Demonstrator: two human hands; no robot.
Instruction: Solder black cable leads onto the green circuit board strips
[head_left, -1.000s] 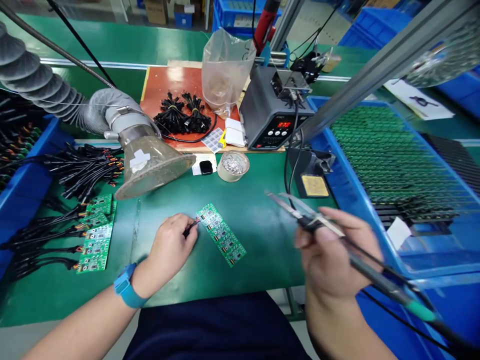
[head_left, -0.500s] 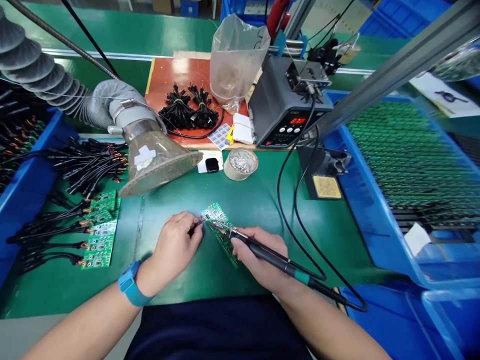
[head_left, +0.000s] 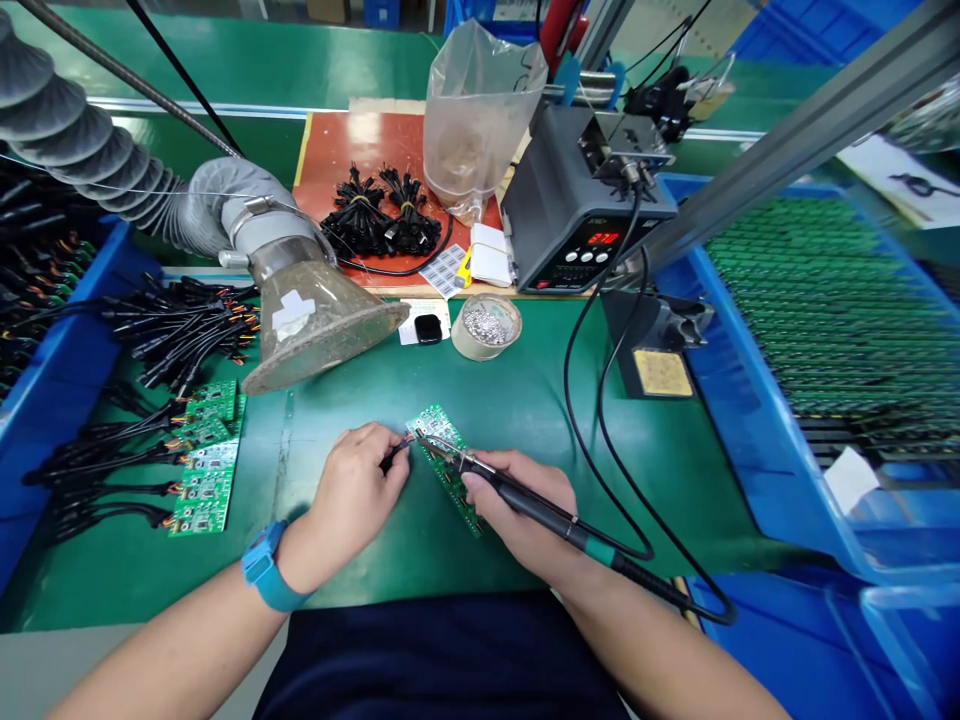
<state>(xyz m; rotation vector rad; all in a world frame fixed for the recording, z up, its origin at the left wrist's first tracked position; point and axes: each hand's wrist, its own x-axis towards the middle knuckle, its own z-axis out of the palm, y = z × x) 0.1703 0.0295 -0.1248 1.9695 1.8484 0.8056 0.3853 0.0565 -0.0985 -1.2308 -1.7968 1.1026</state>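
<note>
On the green bench [head_left: 517, 400], just in front of the person, the circuit board [head_left: 454, 485] lies slantwise between the two hands, and the soldering iron [head_left: 536, 507] now reaches across it. A second ago the right hand [head_left: 517, 525] held that iron up in the air, well to the right of the board; half a second ago it was already over it, and hardly anything has shifted since. The right hand's fingers are wrapped round the handle, the metal end pointing at the board's far left part. The left hand [head_left: 360, 485] stays put, thumb and forefinger pinched together on a dark cable [head_left: 390, 460] whose wires lead to that same part. Whether iron and wires touch is too small to tell. With both hands meeting there, the work seems past bringing the tool over and into close handling
</note>
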